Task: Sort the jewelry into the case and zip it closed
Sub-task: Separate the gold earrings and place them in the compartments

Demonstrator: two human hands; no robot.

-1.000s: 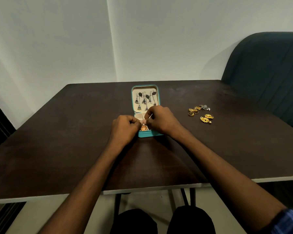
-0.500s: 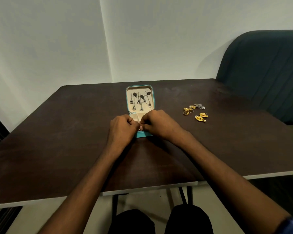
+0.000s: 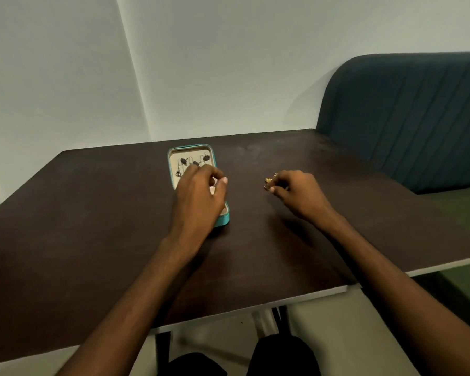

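A teal jewelry case [image 3: 171, 164] lies open at the table's middle. Its cream lid panel holds several dark dangling earrings [image 3: 183, 161]. My left hand [image 3: 198, 195] hovers over the case's lower tray with the fingers curled, and it hides most of that tray. Whether it holds anything is hidden. To the right, my right hand [image 3: 296, 194] sits on the small pile of gold jewelry [image 3: 267, 181]. Its thumb and fingertips pinch a gold piece at the pile's left edge. The hand covers the remainder of the pile.
The dark wooden table [image 3: 92, 226] has a pale front edge near my lap. A dark teal upholstered seat back [image 3: 407, 118] stands at the right rear. White walls meet in a corner behind the table.
My right hand has left the case and moved right onto the gold jewelry pile. My left hand has stayed over the case. The camera view has swung to the right.
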